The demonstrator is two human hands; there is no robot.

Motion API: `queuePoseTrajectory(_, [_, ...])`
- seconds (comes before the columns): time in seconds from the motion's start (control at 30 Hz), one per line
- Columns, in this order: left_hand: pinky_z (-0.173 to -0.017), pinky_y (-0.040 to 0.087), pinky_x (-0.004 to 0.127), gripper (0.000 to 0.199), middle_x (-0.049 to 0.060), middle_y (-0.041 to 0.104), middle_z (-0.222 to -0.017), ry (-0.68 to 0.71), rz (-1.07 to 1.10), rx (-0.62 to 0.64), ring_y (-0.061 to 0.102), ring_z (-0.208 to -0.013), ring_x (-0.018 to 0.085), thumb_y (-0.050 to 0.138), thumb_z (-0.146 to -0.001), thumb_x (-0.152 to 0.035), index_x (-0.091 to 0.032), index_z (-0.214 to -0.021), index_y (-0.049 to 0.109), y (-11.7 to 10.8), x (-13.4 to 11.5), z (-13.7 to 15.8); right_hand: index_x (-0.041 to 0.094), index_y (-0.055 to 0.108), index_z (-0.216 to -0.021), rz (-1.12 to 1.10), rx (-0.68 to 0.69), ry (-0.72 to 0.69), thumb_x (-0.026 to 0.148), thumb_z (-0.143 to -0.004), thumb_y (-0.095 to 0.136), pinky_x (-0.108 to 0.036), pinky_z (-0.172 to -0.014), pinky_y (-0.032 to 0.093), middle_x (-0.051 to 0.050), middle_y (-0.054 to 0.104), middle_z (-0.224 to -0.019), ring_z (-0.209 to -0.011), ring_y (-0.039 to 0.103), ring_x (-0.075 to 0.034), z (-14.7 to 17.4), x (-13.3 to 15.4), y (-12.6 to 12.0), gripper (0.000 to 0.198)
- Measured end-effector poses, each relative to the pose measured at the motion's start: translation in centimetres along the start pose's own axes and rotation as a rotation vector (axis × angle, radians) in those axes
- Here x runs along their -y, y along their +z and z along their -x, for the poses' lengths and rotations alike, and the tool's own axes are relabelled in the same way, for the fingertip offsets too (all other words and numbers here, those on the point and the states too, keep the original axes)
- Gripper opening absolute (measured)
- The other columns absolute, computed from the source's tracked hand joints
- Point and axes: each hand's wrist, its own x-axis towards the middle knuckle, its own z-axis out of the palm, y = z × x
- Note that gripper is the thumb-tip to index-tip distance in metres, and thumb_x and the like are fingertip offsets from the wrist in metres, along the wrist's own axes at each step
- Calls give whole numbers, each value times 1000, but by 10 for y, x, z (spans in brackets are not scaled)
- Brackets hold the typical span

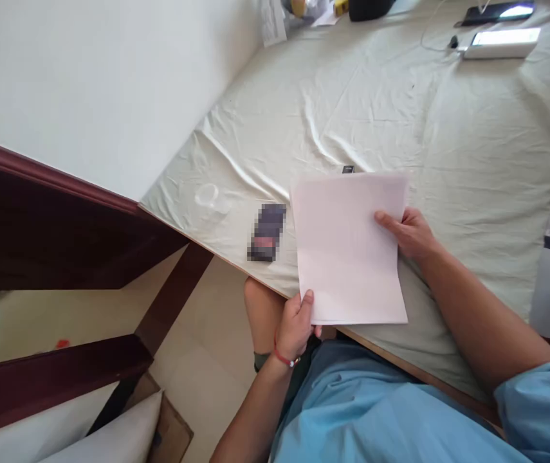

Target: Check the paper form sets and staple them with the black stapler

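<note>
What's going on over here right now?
Someone in a blue shirt is holding white paper over a cloth-covered table. The left hand grips its lower left corner, and the right hand grips its right edge, both thumbs on top. A dark, pixelated object lies just left of the paper, with a clear container farther left.

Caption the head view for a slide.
Left hand at the lower-left corner, right hand at the right edge: pale paper held over a cloth-covered table.
</note>
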Motion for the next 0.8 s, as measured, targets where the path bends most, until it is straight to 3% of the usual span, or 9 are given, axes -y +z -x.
queuePoseTrajectory(0.17, [-31,22,20,73,-8,48,-44,-111,-19,19,35,-31,5,74,-72,-89,-17,-77,61,-14,10,13,25,75,-91,302,-147,-247,55,-82,83,-34,-67,56,-3,71,-83,-75,65,-20,-8,6,-8,32])
queuePoseTrajectory(0.3, [-30,25,20,76,-9,49,-50,-169,23,1,33,-33,4,77,-68,-90,-17,-83,63,-15,13,14,26,75,-87,527,-128,-270,47,-86,75,-38,-74,54,-4,73,-85,-78,65,-22,-10,3,-6,20])
queuePoseTrajectory(0.47, [-31,25,19,77,-9,48,-51,-183,-2,32,32,-34,4,74,-71,-91,-16,-87,66,-17,11,15,25,71,-113,729,-243,-326,44,-91,69,-40,-78,52,-6,76,-103,-67,58,-18,-12,-2,-3,29])
queuePoseTrajectory(0.53, [-31,26,19,78,-8,49,-52,-196,-26,44,32,-34,4,72,-72,-92,-16,-87,66,-20,12,19,24,70,-117,799,-218,-318,42,-89,72,-42,-81,53,-7,76,-105,-67,58,-19,-14,-3,-4,33])
queuePoseTrajectory(0.7, [-32,26,20,79,-7,50,-53,-237,-60,42,34,-34,5,69,-73,-93,-16,-89,67,-29,27,33,24,72,-118,891,-209,-337,38,-86,75,-42,-80,53,-8,74,-108,-70,59,-20,-17,-3,-6,35])
queuePoseTrajectory(0.8, [-32,26,20,80,-7,50,-52,-279,-45,29,33,-35,5,70,-71,-94,-16,-88,67,-31,37,40,25,76,-106,937,-120,-293,37,-85,75,-40,-74,50,-5,73,-94,-67,57,-20,-16,0,-6,24])
